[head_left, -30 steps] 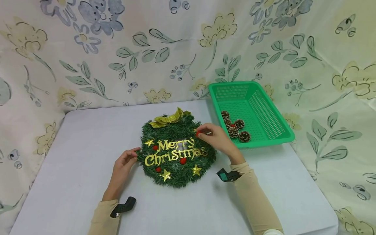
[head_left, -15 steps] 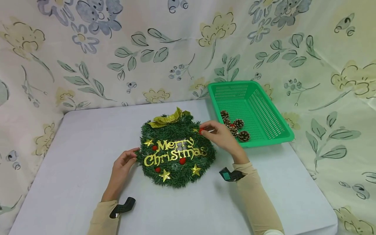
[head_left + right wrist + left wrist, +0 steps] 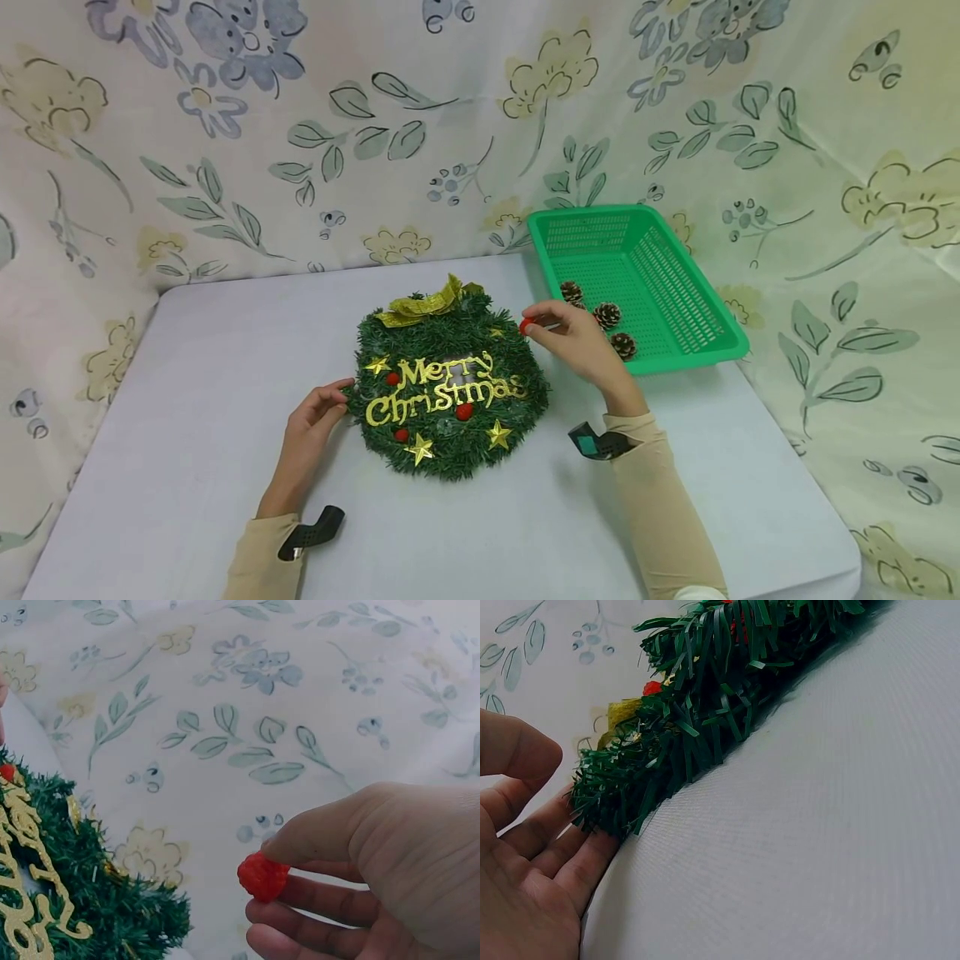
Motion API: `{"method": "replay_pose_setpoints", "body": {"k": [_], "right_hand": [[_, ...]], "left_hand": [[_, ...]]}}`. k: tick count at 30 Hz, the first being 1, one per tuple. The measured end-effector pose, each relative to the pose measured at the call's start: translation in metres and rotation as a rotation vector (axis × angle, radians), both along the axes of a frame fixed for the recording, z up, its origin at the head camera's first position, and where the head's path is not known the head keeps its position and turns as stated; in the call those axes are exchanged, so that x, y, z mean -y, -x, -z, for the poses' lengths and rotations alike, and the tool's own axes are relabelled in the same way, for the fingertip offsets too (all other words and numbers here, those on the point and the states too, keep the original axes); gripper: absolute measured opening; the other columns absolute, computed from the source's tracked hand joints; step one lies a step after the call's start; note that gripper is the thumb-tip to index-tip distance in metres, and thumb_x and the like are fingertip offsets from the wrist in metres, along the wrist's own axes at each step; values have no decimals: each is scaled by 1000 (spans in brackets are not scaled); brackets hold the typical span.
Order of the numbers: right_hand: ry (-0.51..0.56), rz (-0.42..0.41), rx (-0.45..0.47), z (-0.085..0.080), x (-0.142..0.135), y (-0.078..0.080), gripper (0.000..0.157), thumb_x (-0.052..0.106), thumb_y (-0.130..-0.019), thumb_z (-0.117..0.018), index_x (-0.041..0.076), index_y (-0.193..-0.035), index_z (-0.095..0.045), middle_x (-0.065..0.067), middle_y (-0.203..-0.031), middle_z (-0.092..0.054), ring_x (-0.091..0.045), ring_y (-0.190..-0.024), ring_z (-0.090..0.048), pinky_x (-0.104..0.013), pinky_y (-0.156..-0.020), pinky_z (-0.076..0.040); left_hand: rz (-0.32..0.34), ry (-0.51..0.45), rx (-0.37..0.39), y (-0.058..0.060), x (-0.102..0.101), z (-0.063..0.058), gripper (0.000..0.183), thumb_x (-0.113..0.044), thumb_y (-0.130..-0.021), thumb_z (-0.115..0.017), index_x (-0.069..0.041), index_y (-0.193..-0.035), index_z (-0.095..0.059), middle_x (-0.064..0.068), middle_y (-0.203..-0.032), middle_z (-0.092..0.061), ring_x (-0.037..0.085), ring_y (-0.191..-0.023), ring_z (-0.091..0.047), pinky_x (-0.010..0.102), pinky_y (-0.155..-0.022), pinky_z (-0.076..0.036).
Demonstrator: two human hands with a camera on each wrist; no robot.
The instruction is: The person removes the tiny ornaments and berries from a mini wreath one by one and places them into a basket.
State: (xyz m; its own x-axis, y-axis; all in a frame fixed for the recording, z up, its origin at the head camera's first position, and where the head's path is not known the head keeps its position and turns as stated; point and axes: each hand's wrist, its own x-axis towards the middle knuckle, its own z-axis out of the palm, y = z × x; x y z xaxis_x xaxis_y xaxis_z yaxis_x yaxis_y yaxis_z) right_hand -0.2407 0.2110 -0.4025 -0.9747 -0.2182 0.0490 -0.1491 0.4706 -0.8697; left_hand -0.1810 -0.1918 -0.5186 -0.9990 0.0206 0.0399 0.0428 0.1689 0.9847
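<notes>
My right hand (image 3: 573, 337) pinches a red berry decoration (image 3: 262, 877) between thumb and fingers, just off the upper right edge of the wreath. Its bumpy surface shows clearly in the right wrist view. The green tinsel Christmas wreath (image 3: 442, 454) lies flat on the table with gold "Merry Christmas" lettering (image 3: 431, 403), gold stars (image 3: 498, 433), red berries (image 3: 464, 411) and a gold bow (image 3: 423, 308) at the top. At the wreath's left edge, my left hand (image 3: 313, 421) rests its straight fingers (image 3: 589, 866) against the tinsel, thumb held apart.
A green plastic basket (image 3: 693, 360) stands at the right back of the white table (image 3: 187, 442). Several pinecones (image 3: 607, 315) lie in its near left corner, partly behind my right hand. A flowered cloth (image 3: 300, 225) hangs behind the table.
My right hand has moved right and slightly back with the red berry, from over the wreath's upper right to beside its edge. My left hand has stayed at the left edge.
</notes>
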Motion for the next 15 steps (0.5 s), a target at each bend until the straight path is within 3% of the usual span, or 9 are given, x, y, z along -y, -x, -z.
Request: {"method": "replay_pose_setpoints", "body": {"k": [15], "right_hand": [[18,42,-6,-2,-12,1,28,21,-100,-66,14,-127,-67,-12,-122,-69,-18,-96,-69,-33,-82,-54]], "left_hand": [[3,-3,-6,0,0,1,24,-11,-106,-52,11,-115,-52,-12,-134,-60,-4,-122,-56,9,-92,-47]]}}
